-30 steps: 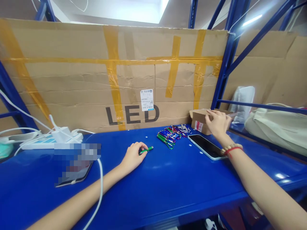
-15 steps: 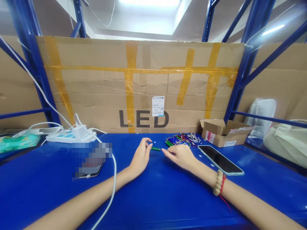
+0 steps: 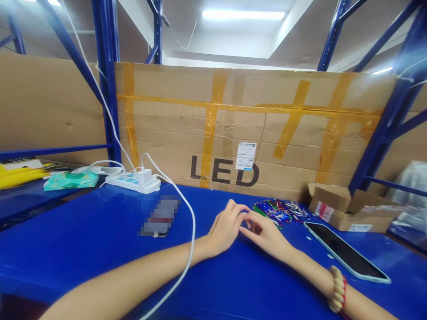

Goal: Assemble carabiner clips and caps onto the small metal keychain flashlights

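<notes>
My left hand (image 3: 225, 227) is over the middle of the blue tabletop with its fingers pinched. My right hand (image 3: 267, 235) meets it from the right, thumb and fingers curled in, and the fingertips of both hands touch. A tiny dark, shiny bit shows between them; the rest of the small green stick-like piece seen earlier in my left fingers is hidden. Just behind my right hand lies a pile of small shiny pieces (image 3: 283, 211) in green, blue, red, purple and silver.
An open cardboard box (image 3: 356, 213) and a phone with a pale blue edge (image 3: 347, 251) are at the right. Left are a pixelated phone-like object (image 3: 160, 218), a power strip (image 3: 130, 182) and a wipes pack (image 3: 70, 180). A white cable (image 3: 190, 222) crosses over my left forearm.
The view has swung left. My right hand has come over to my left, so their fingertips touch. The green piece, visible between the hands before, is now covered by fingers.
</notes>
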Tool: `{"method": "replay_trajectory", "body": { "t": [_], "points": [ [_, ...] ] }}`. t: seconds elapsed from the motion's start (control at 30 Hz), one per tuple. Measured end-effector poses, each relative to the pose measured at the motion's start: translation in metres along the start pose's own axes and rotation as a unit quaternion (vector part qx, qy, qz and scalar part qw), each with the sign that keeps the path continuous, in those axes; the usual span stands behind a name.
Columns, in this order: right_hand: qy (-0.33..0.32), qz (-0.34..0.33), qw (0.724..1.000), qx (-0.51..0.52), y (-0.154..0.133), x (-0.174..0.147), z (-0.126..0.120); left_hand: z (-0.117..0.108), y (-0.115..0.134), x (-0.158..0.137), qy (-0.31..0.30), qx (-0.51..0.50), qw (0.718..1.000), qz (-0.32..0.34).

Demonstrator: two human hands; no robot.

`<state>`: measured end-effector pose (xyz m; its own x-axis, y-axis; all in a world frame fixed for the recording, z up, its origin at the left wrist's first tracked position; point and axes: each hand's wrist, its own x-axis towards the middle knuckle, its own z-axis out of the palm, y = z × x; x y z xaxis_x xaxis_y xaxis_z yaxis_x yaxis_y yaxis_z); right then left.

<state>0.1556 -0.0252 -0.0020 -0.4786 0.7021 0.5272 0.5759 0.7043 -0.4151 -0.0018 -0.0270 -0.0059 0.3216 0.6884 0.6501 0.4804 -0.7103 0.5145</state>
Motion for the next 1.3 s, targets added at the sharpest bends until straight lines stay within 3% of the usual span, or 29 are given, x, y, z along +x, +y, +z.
{"method": "replay_trajectory", "body": {
  "t": [0.13, 0.27, 0.33, 0.43, 0.57, 0.67, 0.8, 0.93, 1.13, 1.2, 1.3],
  "points": [
    [0.056, -0.014, 0.998, -0.009, -0.003, 0.017, 0.014, -0.002, 0.001, 0.002, 0.065, -0.004, 0.997, -0.048],
    [0.036, 0.048, 0.998, 0.034, -0.011, 0.029, 0.02, -0.003, -0.002, 0.005, 0.126, -0.055, 0.983, -0.121],
    [0.069, 0.074, 0.994, 0.047, -0.014, 0.028, 0.017, -0.003, -0.004, 0.007, 0.143, -0.088, 0.975, -0.148],
    [0.121, 0.117, 0.978, 0.126, -0.015, 0.022, 0.008, -0.003, -0.006, 0.009, 0.127, -0.139, 0.97, -0.152],
    [0.139, 0.178, 0.937, 0.268, -0.015, 0.019, 0.002, -0.002, -0.004, 0.008, 0.034, -0.165, 0.979, -0.112],
    [0.106, 0.208, 0.908, 0.349, -0.016, 0.02, 0.003, -0.001, -0.004, 0.007, -0.014, -0.175, 0.98, -0.099],
    [0.06, 0.224, 0.894, 0.384, -0.016, 0.02, 0.007, 0.002, -0.01, 0.009, -0.006, -0.249, 0.954, -0.166],
    [0.071, 0.221, 0.904, 0.358, -0.008, 0.021, 0.009, 0.006, -0.015, 0.012, -0.002, -0.294, 0.934, -0.202],
    [0.105, 0.186, 0.883, 0.419, 0.002, 0.023, 0.014, 0.007, -0.014, 0.013, 0.014, -0.269, 0.945, -0.188],
    [0.072, 0.185, 0.882, 0.428, -0.001, 0.022, 0.014, 0.006, -0.014, 0.014, 0.026, -0.258, 0.946, -0.196],
    [-0.052, 0.206, 0.878, 0.429, -0.008, 0.019, 0.014, 0.004, -0.013, 0.015, 0.016, -0.263, 0.943, -0.202]
  ]
}}
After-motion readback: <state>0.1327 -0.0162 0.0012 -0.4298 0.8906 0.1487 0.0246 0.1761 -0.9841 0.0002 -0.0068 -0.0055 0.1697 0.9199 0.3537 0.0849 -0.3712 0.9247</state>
